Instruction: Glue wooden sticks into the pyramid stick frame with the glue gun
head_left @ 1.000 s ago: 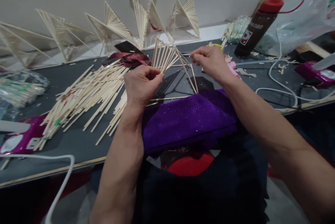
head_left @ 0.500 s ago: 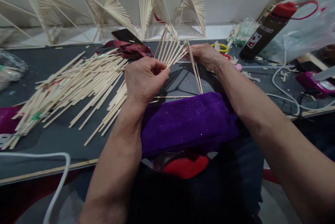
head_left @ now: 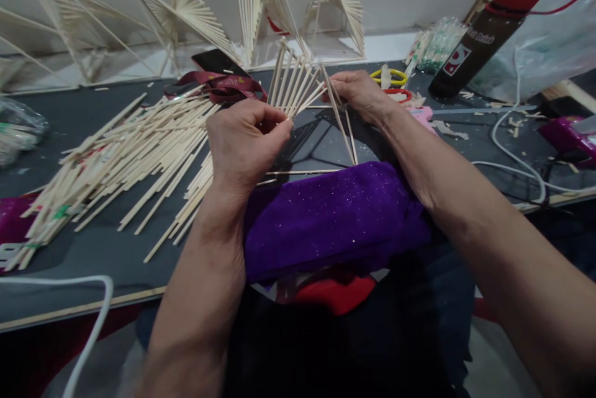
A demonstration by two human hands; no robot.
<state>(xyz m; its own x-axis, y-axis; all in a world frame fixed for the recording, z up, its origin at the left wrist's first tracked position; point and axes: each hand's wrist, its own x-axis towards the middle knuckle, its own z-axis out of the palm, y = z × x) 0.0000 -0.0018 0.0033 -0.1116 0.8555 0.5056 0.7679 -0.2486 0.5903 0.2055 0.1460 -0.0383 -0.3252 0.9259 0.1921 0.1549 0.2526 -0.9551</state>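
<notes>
My left hand [head_left: 244, 143] pinches the lower corner of a fan-shaped frame of thin wooden sticks [head_left: 298, 84] held just above the dark table [head_left: 93, 243]. My right hand [head_left: 358, 92] grips the frame's upper right part, where the fanned sticks meet two long sticks that slant down to the purple glittery cloth [head_left: 330, 215]. That cloth lies at the table's near edge, under both wrists. A wide pile of loose wooden sticks [head_left: 125, 156] lies left of my left hand.
Several finished stick frames [head_left: 195, 10] stand along the back wall. A dark red ribbon [head_left: 218, 84] and a phone lie behind the pile. At the right are a brown bottle with a red cap [head_left: 484, 28], a plastic bag, white cables [head_left: 512, 149] and a magenta tool [head_left: 570, 137].
My right hand has come down and left onto the frame's upper right part. My left hand keeps its pinch on the corner. The view has tilted down slightly.
</notes>
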